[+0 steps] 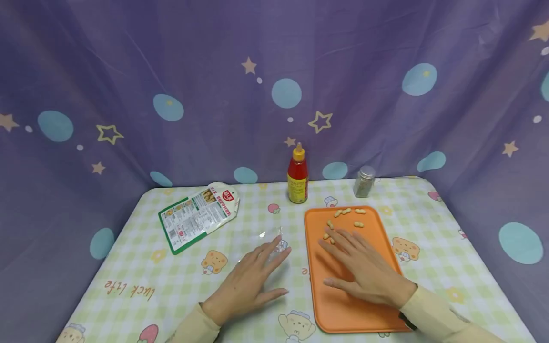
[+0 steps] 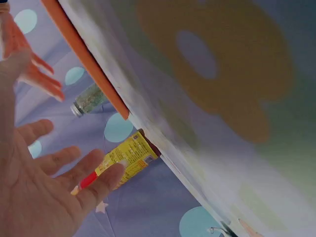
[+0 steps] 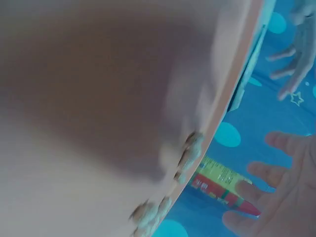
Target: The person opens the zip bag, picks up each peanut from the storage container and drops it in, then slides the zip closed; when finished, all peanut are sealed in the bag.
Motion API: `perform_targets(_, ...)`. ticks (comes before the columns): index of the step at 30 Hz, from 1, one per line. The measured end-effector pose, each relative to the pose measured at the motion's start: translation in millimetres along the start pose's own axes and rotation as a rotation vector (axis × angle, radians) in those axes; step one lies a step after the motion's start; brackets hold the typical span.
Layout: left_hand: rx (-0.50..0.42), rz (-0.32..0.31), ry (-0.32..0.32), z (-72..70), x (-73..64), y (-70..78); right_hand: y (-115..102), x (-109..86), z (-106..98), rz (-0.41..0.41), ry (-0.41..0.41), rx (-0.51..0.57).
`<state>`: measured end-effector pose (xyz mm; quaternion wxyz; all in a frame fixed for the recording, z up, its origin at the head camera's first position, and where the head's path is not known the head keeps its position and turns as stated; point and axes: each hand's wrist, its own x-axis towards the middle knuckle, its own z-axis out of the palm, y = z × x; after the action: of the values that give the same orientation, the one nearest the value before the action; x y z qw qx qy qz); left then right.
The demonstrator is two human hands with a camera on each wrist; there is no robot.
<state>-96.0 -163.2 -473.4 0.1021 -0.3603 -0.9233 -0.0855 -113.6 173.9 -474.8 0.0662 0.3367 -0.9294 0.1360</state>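
Observation:
My left hand (image 1: 246,281), fingers spread, is over the left part of the table beside a crumpled piece of clear plastic (image 1: 279,245). Its palm and loosely bent fingers also show in the left wrist view, holding nothing. My right hand (image 1: 364,269) hovers over an orange tray (image 1: 343,317), palm down with spread fingers. Several unshelled peanuts (image 1: 359,224) lie in the far part of that tray, some right by my right fingertips. In the right wrist view, peanuts (image 3: 190,153) rest near the tray's edge, apart from the right hand (image 3: 291,192).
Behind the tray stand a red sauce bottle (image 1: 298,178) with a yellow cap and a small glass spice shaker (image 1: 364,182). At the back left lies a green-and-white printed food packet (image 1: 199,216). A checked cloth (image 1: 171,290) covers the table; a purple curtain (image 1: 214,95) hangs behind.

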Motion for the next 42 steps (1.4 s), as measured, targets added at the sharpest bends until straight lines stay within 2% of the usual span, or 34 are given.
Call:
perform_targets(6,-0.063,-0.114,0.054,-0.3,5.7,-4.8,-9,17.4,0,0.066,0.024,0.184)
perform_targets(12,-0.324,-0.276,0.094,2.2,15.0,-11.0,-17,41.1,5,0.098,0.03,0.42)
perform_targets(14,-0.379,-0.304,0.103,1.8,18.9,-14.4,-18,48.6,8,0.106,0.026,0.491)
perform_targets(18,-0.405,-0.311,0.088,1.4,27.2,-22.7,-19,62.2,17,0.141,0.009,0.612)
perform_targets(23,-0.4,-0.318,0.046,5.1,37.1,-31.9,-22,76.2,27,0.19,-0.018,0.703)
perform_targets(30,-0.384,-0.369,-0.002,9.0,47.9,-40.0,-32,89.6,36,0.251,-0.071,0.849)
perform_targets(36,-0.391,-0.377,-0.027,11.8,53.0,-44.9,-40,98.3,43,0.308,-0.088,0.889)
perform_targets(42,-0.403,-0.391,-0.085,14.3,55.1,-51.6,-44,104.9,48,0.356,-0.109,0.941)
